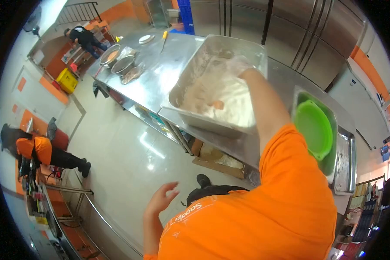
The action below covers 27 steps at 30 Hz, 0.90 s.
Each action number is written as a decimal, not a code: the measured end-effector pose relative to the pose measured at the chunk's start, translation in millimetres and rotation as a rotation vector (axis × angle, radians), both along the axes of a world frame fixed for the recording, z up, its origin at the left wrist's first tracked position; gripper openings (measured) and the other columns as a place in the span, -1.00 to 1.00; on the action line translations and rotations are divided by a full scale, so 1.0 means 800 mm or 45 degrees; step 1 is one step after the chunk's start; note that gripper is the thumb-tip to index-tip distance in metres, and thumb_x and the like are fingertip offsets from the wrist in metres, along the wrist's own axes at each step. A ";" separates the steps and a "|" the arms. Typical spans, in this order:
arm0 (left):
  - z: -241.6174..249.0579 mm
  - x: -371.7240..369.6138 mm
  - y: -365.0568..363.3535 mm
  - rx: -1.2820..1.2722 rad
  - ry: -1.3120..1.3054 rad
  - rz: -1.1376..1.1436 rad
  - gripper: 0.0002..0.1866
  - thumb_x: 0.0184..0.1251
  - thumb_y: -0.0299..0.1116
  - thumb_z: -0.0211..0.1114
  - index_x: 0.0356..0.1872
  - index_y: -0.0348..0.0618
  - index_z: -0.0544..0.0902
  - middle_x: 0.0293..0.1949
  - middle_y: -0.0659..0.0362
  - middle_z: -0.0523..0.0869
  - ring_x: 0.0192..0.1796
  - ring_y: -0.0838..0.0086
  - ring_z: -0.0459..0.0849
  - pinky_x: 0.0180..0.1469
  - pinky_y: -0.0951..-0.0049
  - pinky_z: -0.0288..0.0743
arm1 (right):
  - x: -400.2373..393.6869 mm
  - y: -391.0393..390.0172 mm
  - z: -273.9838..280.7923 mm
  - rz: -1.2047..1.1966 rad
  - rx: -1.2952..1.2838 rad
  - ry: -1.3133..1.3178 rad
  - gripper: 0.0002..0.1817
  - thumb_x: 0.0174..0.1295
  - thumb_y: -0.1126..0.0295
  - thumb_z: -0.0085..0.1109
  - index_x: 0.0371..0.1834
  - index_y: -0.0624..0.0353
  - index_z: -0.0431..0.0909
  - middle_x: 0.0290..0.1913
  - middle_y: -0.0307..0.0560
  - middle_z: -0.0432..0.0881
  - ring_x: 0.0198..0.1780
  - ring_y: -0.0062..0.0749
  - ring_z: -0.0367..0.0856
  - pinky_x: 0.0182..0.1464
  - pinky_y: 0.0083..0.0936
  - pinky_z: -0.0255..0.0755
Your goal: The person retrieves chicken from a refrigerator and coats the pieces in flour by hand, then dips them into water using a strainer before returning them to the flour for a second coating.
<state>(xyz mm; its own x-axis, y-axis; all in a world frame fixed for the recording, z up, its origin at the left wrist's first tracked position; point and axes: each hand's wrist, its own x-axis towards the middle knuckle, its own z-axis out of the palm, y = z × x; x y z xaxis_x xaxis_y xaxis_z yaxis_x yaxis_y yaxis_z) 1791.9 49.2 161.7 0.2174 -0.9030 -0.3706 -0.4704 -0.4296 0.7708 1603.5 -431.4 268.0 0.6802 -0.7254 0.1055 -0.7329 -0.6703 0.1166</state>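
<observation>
- we see the tub (208,123) at 1 o'clock from the middle of our view, on the steel table (158,71).
- inside it lies powder (240,104), whiter towards 4 o'clock and tan towards 8; a small brown lump (218,105) shows in it, and we cannot say what that is.
- our right hand (236,69) is in the tub, its arm coming over the rim from about 4 o'clock; all beyond the wrist is a pale blur, so we cannot tell whether it is grasping anything.
- our left hand (162,199) is at 7 o'clock, well apart from the table, fingers loosely bent, with nothing visible in its hold.
- we judge the powder soft and light, apt to fly as dust and run between fingers; a cupped hand would suit it better than a pinch.
- the tub looks stiff and, so loaded, probably heavy; we would grip its rim on two opposite sides, and dusted metal may be slippery.
- at 3 o'clock a green bowl (314,128) sits in a pan (297,96), with a tray (345,167) just beside.
- between 10 and 11 o'clock we have a metal bowl (123,66) near the table's far end.
</observation>
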 end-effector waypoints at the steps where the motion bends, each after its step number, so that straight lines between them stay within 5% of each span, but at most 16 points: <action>1: -0.020 0.029 0.010 0.044 -0.054 0.171 -0.60 0.17 -0.27 0.22 0.02 -0.20 0.47 0.03 0.06 0.53 0.07 0.31 0.49 0.11 0.40 0.31 | -0.006 -0.024 -0.021 -0.162 0.121 0.011 -0.64 0.08 0.19 -0.06 -0.15 0.12 0.57 -0.10 0.07 0.56 -0.13 -0.11 0.55 -0.09 -0.34 0.43; 3: -0.036 0.079 0.042 0.085 -0.371 0.306 -0.62 0.20 -0.29 0.19 0.03 -0.20 0.46 0.03 0.06 0.52 0.08 0.30 0.48 0.11 0.37 0.32 | -0.017 -0.054 -0.082 -0.416 0.364 0.101 -0.56 0.09 0.09 -0.04 -0.05 0.10 0.53 0.04 0.11 0.48 0.06 -0.15 0.45 0.11 -0.36 0.29; 4: -0.026 0.095 0.050 0.136 -0.222 0.440 -0.62 0.20 -0.31 0.18 0.04 -0.20 0.46 0.03 0.07 0.52 0.08 0.30 0.47 0.10 0.36 0.32 | -0.020 -0.060 -0.110 -0.515 0.476 0.168 -0.51 0.09 0.03 -0.03 -0.01 0.10 0.51 0.08 0.11 0.45 0.13 -0.16 0.39 0.19 -0.38 0.21; 8: -0.021 0.151 0.064 0.123 0.124 0.739 -0.62 0.21 -0.35 0.17 0.05 -0.19 0.44 0.02 0.10 0.52 0.09 0.31 0.46 0.09 0.34 0.31 | 0.069 0.060 -0.099 -0.351 0.860 0.169 -0.59 0.18 0.07 -0.04 -0.11 0.15 0.52 -0.13 0.02 0.56 -0.14 -0.22 0.50 -0.02 -0.44 0.34; 10: -0.013 0.168 0.024 0.028 0.263 0.680 -0.63 0.20 -0.36 0.16 0.04 -0.19 0.44 0.02 0.10 0.52 0.09 0.32 0.45 0.09 0.35 0.31 | 0.075 0.040 -0.179 0.200 0.875 -0.125 -0.59 0.25 0.10 -0.14 -0.18 0.22 0.53 -0.21 0.06 0.57 -0.17 -0.21 0.51 -0.06 -0.42 0.36; 11: -0.006 0.176 -0.004 -0.028 0.332 0.656 -0.63 0.20 -0.37 0.16 0.04 -0.19 0.44 0.02 0.10 0.52 0.09 0.33 0.45 0.09 0.35 0.30 | 0.074 0.039 -0.164 0.193 0.878 -0.132 -0.59 0.25 0.11 -0.15 -0.16 0.24 0.51 -0.18 0.08 0.56 -0.14 -0.21 0.51 -0.04 -0.40 0.36; 14: 0.058 0.193 -0.116 0.101 -0.007 0.242 -0.64 0.18 -0.39 0.17 0.03 -0.20 0.45 0.01 0.08 0.52 0.08 0.29 0.46 0.08 0.35 0.32 | 0.073 0.054 -0.091 -0.042 1.113 -0.277 -0.58 0.25 0.14 -0.17 -0.09 0.27 0.46 -0.08 0.13 0.52 -0.02 -0.21 0.47 0.05 -0.37 0.32; 16: 0.050 0.227 -0.163 -0.112 -0.095 -0.034 -0.63 0.16 -0.40 0.19 0.02 -0.20 0.45 0.00 0.06 0.52 0.06 0.25 0.47 0.06 0.35 0.34 | 0.048 0.069 -0.071 -0.469 1.559 -0.502 -0.56 0.26 0.13 -0.18 -0.04 0.28 0.42 0.01 0.15 0.46 0.09 -0.22 0.41 0.13 -0.35 0.26; 18: 0.052 0.251 -0.213 -0.225 -0.108 -0.288 -0.63 0.14 -0.40 0.20 0.01 -0.21 0.45 -0.02 0.04 0.52 0.05 0.21 0.47 0.05 0.35 0.35 | 0.048 0.123 -0.061 -0.469 1.065 0.294 -0.48 0.24 0.10 -0.16 0.17 0.23 0.27 0.20 0.18 0.28 0.24 -0.18 0.25 0.25 -0.36 0.12; 22: 0.084 0.268 -0.294 -0.254 -0.071 -0.592 -0.63 0.12 -0.39 0.23 -0.02 -0.23 0.46 -0.04 0.02 0.52 0.03 0.17 0.47 0.04 0.34 0.35 | 0.117 0.153 -0.089 -0.610 1.211 -0.195 -0.41 0.17 0.16 0.01 0.26 0.13 0.18 0.19 0.14 0.31 0.15 -0.20 0.35 0.18 -0.39 0.21; 24: 0.088 0.274 -0.313 -0.307 -0.075 -0.638 -0.63 0.11 -0.39 0.24 -0.03 -0.24 0.46 -0.04 0.02 0.52 0.02 0.16 0.48 0.04 0.34 0.35 | 0.133 0.127 -0.095 -0.355 1.167 -0.663 -0.45 0.17 0.15 0.01 0.20 0.17 0.26 0.17 0.13 0.33 0.11 -0.17 0.39 0.15 -0.41 0.26; 27: 0.082 0.291 -0.335 -0.373 -0.045 -0.670 -0.63 0.11 -0.39 0.24 -0.04 -0.24 0.46 -0.05 0.01 0.53 0.01 0.14 0.48 0.03 0.33 0.36 | 0.125 0.063 -0.067 -0.382 1.323 -0.674 -0.41 0.16 0.08 0.00 0.17 0.25 0.28 0.12 0.14 0.37 0.05 -0.13 0.43 0.09 -0.42 0.32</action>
<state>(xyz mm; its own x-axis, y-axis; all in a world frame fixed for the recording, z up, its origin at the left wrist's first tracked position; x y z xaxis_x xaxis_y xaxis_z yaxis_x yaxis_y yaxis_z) 2024.6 -218.8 227.6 -0.2787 -0.9561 -0.0907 -0.5897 0.0958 0.8019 1703.9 -381.1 214.5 0.5187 -0.7515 -0.4077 -0.6695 -0.0604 -0.7403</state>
